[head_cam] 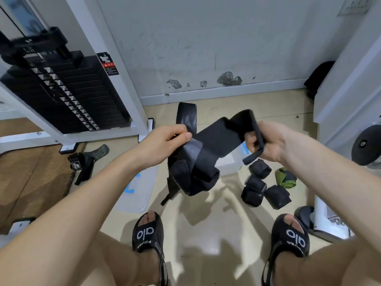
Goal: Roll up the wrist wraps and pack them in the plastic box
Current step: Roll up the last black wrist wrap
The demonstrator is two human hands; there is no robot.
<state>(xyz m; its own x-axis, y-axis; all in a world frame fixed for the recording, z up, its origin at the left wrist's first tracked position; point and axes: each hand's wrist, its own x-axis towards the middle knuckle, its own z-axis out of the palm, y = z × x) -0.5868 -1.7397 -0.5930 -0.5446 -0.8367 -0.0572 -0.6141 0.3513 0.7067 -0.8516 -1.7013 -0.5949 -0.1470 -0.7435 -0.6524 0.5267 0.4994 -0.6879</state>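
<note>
A: Where the floor meets the white machine frame at far left, what's there?

B: Black weight stack, flat steel plates w/ small silver labels, red-and-black warning sticker on the upright. Brown rubbery mat below. By the mat's right edge lies a loose wrap, black webbing w/ a camo-print end, unrolled.

A: Hands?

B: Left hand pinches the black wrist wrap between thumb and curled fingers. One stiff strap end sticks up behind it; the rest sags below in a bunched, half-rolled fold w/ a thin loop dangling. Fabric looks woven, matte, w/ a smoother grey band across it.

A: Right?

B: Right hand grips the wrap's other end, fingers curled round it, a narrow strip hanging under the palm. Wrap stretches between both hands, off the floor.

A: Box?

B: Clear plastic box on the floor right behind the wrap, mostly hidden. Translucent lid w/ blue marks lies flat, left of it, partly under the left forearm.

A: Further right?

B: Four rolled black wraps, chunky fabric cylinders, clustered on the floor right of the box. Green folded wrap just beside them. Black sandals w/ white lettering at bottom edge.
</note>
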